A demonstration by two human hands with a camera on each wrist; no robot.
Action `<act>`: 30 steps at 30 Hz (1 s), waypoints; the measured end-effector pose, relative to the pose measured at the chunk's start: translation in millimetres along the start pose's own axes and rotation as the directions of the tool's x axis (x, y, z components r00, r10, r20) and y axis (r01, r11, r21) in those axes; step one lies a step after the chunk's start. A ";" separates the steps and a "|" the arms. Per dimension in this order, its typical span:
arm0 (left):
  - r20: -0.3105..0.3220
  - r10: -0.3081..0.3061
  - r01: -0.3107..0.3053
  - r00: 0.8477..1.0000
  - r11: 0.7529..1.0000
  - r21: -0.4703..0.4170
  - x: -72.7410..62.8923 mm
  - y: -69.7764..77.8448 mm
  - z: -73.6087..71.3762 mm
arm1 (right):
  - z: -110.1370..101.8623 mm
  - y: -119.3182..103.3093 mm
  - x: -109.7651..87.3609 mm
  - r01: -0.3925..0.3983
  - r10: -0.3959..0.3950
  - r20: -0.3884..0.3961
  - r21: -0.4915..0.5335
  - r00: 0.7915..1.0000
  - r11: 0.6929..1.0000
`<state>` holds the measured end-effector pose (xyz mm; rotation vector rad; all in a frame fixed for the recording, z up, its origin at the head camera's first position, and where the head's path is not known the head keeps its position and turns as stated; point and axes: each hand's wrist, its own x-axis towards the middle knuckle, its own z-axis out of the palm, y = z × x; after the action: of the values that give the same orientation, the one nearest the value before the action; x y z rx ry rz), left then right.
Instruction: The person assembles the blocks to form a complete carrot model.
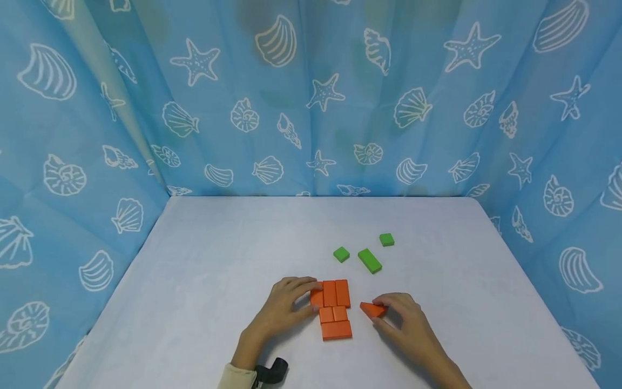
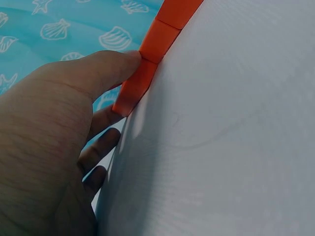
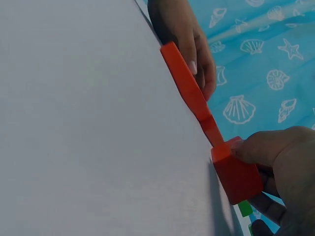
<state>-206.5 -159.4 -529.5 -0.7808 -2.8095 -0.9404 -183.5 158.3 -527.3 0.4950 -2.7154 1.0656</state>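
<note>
Orange, smooth-faced, triangular-looking block (image 1: 371,309) held in the right hand (image 1: 408,324)

From where I stand, it sits pinched between the thumb and fingers of that hand, just right of a flat arrangement of orange rectangular blocks (image 1: 336,330). Whether its underside touches the white tabletop (image 1: 194,281) I can't tell. It looks hard and stiff, wood or plastic perhaps, and I'd judge it light and not fragile. The smooth, slanting sides could let it twist in a careless pinch, so I'd take it at the broad end, across opposite faces, leaving the point that faces the arrangement uncovered.

The left hand (image 1: 284,310) has its thumb and forefinger clamped on the leftmost orange oblong block (image 1: 316,298) of the far row, thumb at the near end, forefinger at the far one. That seems a sound hold, though a heavy press might nudge the neighbours it touches.

Two small green square blocks (image 1: 342,254) and a green oblong block (image 1: 370,261) lie beyond both hands.
</note>
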 end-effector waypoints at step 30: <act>0.027 -0.026 0.025 0.999 0.999 0.028 0.5 0.8 -2.4 | 14.0 -35.7 -31.9 0.479 -0.484 0.061 0.080 0.873 0.874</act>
<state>-206.8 -160.0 -526.9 -0.7618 -2.8561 -0.8992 -141.3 131.8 -524.3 1.1750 -2.4167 1.0024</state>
